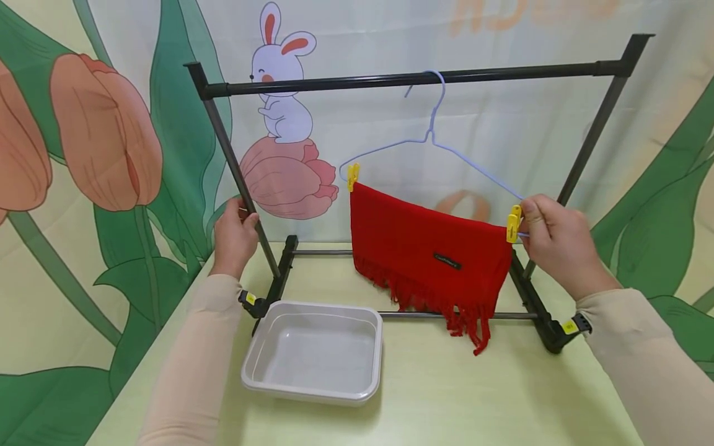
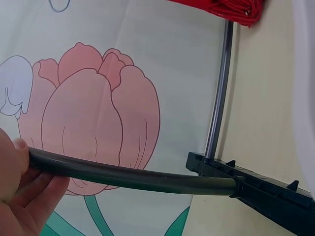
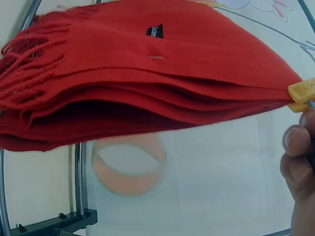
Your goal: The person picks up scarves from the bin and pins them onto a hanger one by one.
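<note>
A folded red scarf with a fringed lower edge hangs from a light-blue wire hanger, slanting lower toward the right. One yellow clothespin fastens its left corner, and another yellow clothespin its right. The hanger's hook sits over the top bar of a black garment rack. Right beside the second clothespin, my right hand pinches the hanger's right end. My left hand grips the rack's left post, thumb and fingers around it in the left wrist view.
A light grey plastic basin stands on the pale table, in front of the rack's left foot. Two thin lower bars join the rack's feet behind it. A curtain printed with tulips and a rabbit hangs at the back.
</note>
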Motion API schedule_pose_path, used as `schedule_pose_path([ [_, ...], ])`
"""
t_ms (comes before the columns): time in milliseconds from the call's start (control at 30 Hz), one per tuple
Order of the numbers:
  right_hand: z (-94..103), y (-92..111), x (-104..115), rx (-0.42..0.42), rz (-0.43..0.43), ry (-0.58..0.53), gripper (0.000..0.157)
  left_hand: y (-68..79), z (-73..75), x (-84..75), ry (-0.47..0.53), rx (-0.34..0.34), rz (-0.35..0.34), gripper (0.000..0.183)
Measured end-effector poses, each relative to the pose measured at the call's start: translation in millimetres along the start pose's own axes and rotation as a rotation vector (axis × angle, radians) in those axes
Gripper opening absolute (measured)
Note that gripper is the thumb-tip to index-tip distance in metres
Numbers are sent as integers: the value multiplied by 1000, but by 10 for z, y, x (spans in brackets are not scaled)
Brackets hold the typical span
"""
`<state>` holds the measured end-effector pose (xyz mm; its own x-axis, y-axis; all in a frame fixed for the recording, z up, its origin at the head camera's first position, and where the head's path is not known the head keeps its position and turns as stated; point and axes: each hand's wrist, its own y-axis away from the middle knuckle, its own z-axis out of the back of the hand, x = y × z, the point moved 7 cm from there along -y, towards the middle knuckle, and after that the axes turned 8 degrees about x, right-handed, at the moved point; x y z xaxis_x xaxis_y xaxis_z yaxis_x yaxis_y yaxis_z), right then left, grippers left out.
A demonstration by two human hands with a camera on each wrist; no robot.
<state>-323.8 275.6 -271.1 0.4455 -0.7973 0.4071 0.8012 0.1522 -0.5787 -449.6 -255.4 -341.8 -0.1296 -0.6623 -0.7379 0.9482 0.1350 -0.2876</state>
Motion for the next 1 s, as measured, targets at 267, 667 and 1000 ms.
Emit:
schedule_pose_path([
  [267,-77,-6,-45,156,-59,-107,33,16,16,40,-5,8,22,35],
  [667,-91,-39,-163,305,-188,-144,45,64,98,-9,-72,41,12,39],
  [1000,105,209,-281,237,-214,-81,47,311,218,14,-152,-19,2,43],
])
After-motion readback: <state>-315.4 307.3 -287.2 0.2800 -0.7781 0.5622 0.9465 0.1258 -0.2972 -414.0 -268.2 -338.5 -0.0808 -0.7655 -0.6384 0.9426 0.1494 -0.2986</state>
